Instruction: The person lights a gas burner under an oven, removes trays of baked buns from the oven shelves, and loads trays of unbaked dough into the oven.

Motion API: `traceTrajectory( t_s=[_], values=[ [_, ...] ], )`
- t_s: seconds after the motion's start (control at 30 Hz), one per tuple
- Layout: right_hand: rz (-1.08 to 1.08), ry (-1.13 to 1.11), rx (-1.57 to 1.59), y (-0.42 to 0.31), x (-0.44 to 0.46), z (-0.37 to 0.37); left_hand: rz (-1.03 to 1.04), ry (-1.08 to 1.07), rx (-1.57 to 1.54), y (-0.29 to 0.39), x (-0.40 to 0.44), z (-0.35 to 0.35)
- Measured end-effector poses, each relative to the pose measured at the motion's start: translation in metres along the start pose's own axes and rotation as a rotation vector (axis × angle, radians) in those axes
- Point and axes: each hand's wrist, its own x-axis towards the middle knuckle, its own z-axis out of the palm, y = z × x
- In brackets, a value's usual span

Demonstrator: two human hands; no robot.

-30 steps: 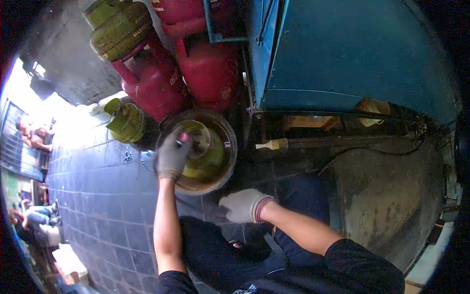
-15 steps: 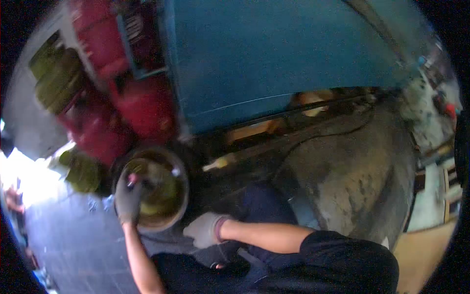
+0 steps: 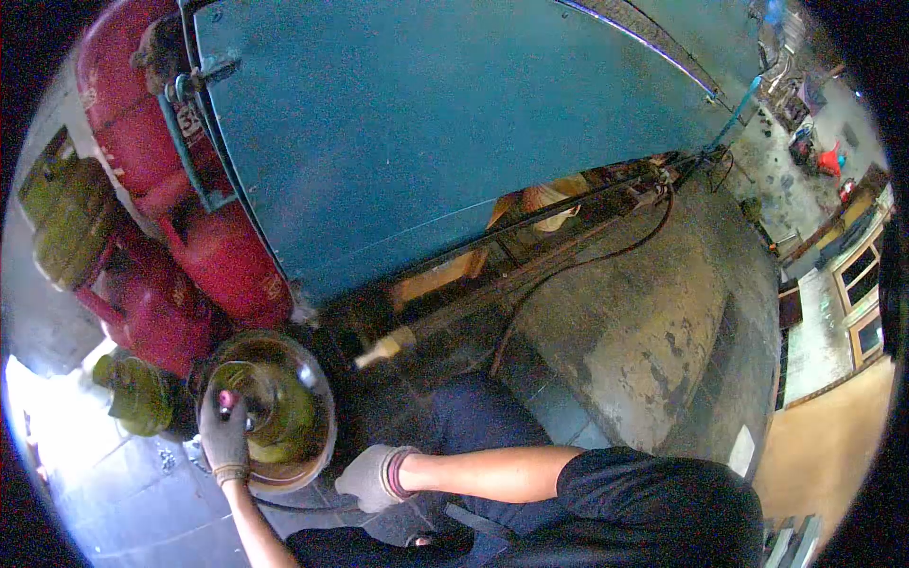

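My left hand (image 3: 225,443), in a grey knit glove, is over the left rim of a round metal basin (image 3: 325,383). Its fingers are closed at a small red-ended piece (image 3: 227,399), too small to name. In the basin sits a green gas cylinder (image 3: 295,417) with a ring collar, partly hidden by the hand. My right hand (image 3: 377,478), gloved the same way, is curled shut beside my knee, to the right of the basin; nothing shows in it.
Red gas cylinders (image 3: 222,256) are stacked behind the basin, with green cylinders (image 3: 137,393) at left. A large blue panel (image 3: 426,123) rises ahead over a metal frame. A pale-tipped bar (image 3: 386,348) and a hose (image 3: 568,275) lie near the worn floor (image 3: 625,341).
The view has shifted and become sharper, so the basin and cylinders appear further left and lower. My left hand stays over the basin, and my right hand stays by my knee.
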Motion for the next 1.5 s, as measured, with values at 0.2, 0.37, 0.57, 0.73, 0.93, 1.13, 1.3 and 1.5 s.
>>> traceTrajectory(
  t_s=[0.2,0.37,0.57,0.73,0.93,1.13,1.3,1.5],
  values=[
    [0.008,0.006,0.009,0.001,-0.003,0.000,-0.002,0.012,-0.012,0.001,-0.001,0.001],
    [-0.003,0.006,-0.039,0.004,0.004,0.008,0.045,0.025,0.009,0.014,-0.003,-0.001],
    [0.006,0.013,-0.032,0.001,-0.001,0.002,-0.025,0.007,0.033,0.007,-0.001,-0.002],
    [0.010,-0.007,-0.033,0.002,0.002,0.000,-0.029,0.026,-0.015,-0.013,0.006,0.002],
    [0.017,-0.034,-0.025,0.003,0.004,-0.002,-0.050,0.011,-0.089,-0.017,0.007,0.004],
    [0.017,-0.034,-0.025,0.004,0.007,0.001,-0.038,0.024,-0.045,-0.012,0.006,0.002],
    [0.012,-0.039,-0.030,0.007,0.011,0.005,-0.155,-0.036,-0.023,0.029,-0.002,-0.007],
    [0.008,-0.025,-0.028,0.004,0.006,0.008,0.020,0.048,0.011,-0.019,0.004,0.005]
  ],
)
